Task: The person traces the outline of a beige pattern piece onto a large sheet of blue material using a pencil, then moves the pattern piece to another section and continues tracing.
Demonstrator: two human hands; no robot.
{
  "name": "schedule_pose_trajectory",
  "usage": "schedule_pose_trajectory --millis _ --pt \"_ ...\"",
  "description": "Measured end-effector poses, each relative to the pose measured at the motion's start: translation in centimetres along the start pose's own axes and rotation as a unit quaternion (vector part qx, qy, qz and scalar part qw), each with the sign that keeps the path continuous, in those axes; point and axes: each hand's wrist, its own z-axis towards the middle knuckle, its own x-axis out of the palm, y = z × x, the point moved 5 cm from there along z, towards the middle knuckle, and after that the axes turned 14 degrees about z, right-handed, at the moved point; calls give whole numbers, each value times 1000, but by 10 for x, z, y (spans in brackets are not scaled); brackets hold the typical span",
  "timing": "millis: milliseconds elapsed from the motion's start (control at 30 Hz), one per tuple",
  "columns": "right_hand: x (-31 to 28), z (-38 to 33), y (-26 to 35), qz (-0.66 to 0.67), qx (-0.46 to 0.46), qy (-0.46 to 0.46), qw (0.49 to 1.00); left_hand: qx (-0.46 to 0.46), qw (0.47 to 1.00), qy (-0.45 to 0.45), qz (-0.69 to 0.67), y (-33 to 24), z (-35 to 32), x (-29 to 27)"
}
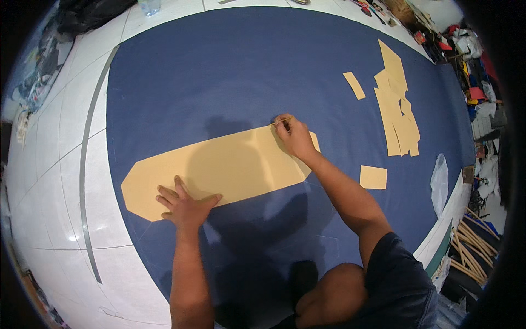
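A long tan cardboard pattern (230, 164) with cut-off corners lies flat on dark blue fabric (219, 71). Fingers spread, my left hand (189, 205) presses down on the pattern's near edge, towards its left end. At the far edge, right of the middle, my right hand (293, 134) is closed in a pinch. Something small and thin shows at its fingertips, too small to make out. Faint pale lines run on the fabric by the pattern's near corners. My shadow falls across the pattern.
Several tan card pieces (392, 104) lie at the right of the fabric, with a small strip (354, 86) and a square (373, 177) nearby. A clear plastic bag (439, 183) rests at the right edge. A long metal strip (85, 164) lies on the white tiles. Wooden sticks (474, 247) and clutter line the right.
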Motion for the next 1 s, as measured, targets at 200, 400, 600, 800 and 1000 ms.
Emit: schedule_pose_trajectory --millis 200,400,600,800,1000 --pt "-29 4 -12 -13 9 -30 999 -20 999 9 34 0 1 1" --pt "-34 4 -22 23 -1 -28 999 -6 992 -16 122 -9 -2 -6" --pt "-33 7 -40 53 -16 -49 997 48 995 -37 85 -15 -2 -10" --pt "-31 6 -36 117 42 -62 990 77 995 -63 32 -3 12 3" --pt "-34 7 -43 89 15 -76 993 69 995 -52 -49 -14 15 -7"
